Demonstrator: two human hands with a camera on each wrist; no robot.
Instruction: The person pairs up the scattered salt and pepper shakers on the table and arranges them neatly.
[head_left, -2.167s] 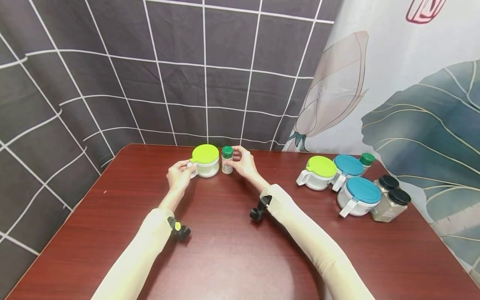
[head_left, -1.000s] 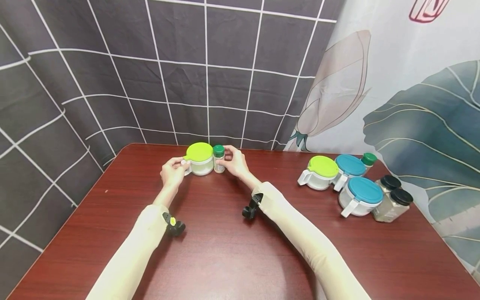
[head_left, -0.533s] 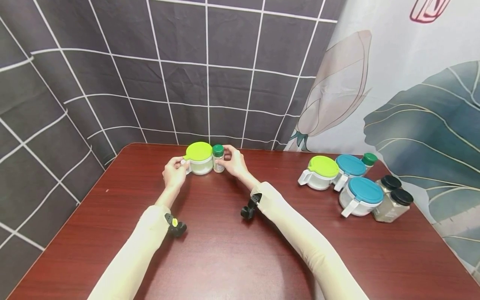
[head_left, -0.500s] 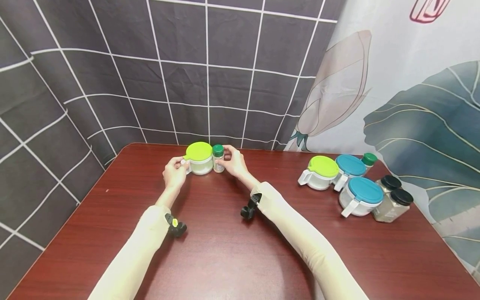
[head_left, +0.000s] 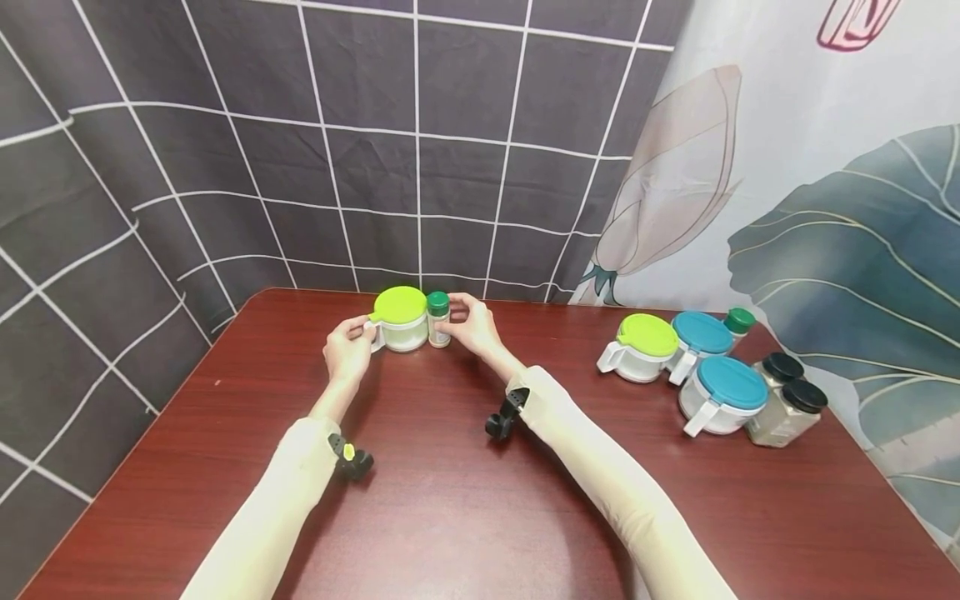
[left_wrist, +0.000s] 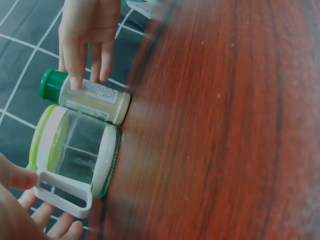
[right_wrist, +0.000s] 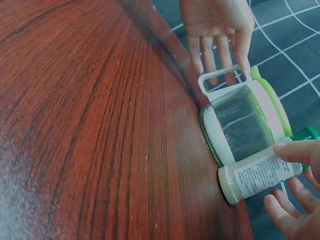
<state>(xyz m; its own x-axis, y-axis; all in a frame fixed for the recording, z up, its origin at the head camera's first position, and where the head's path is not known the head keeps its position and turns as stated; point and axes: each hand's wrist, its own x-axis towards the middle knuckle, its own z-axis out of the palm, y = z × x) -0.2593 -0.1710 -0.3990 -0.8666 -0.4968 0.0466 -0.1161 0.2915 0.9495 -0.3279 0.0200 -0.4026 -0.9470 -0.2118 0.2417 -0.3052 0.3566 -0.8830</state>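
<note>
Clear round jar with a lime-green lid (head_left: 402, 320) stands close beside a small green-capped bottle (head_left: 438, 330) on the red-brown surface (head_left: 427, 500), left hand (head_left: 348, 353) pinching its white handle (left_wrist: 67, 184), right hand (head_left: 474, 327) pinching the bottle, so keep both steady and upright.

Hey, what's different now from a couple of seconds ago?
The green-capped shaker at the right hand and lime-lidded jar at the left hand shifted left, the shaker further, closing the visible gap between them. Both hands stay on them. The containers at far right haven't moved.
</note>
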